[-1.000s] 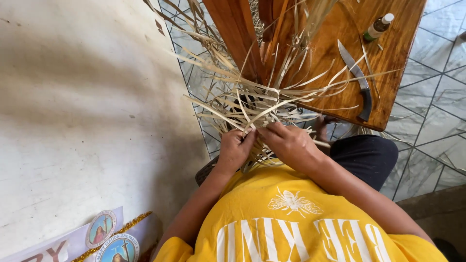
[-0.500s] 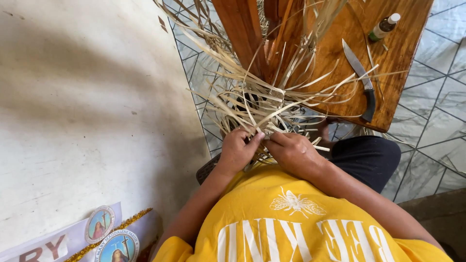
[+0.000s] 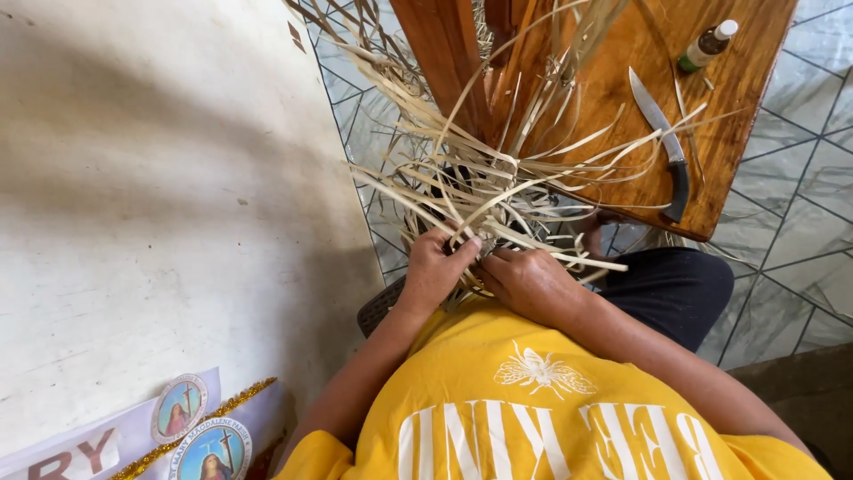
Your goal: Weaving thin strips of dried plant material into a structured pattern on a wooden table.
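A half-woven piece of pale palm strips [image 3: 484,191] rests on my lap, its loose ends fanning up and outward. My left hand [image 3: 435,269] pinches strips at the near edge of the weave, thumb pressed against them. Close beside it on the right, my right hand [image 3: 526,277] grips more strips, fingers curled down into the weave. The woven base under both hands is mostly hidden.
A wooden table [image 3: 640,107] stands just beyond the weave, carrying a knife with a dark handle [image 3: 665,142] and a small green bottle with a white cap [image 3: 706,46]. A pale wall [image 3: 160,204] runs along the left. The tiled floor [image 3: 791,204] lies to the right.
Both hands have stayed on the weave, working the strips; the right hand has dropped slightly and the loose ends have shifted and spread further to the right.
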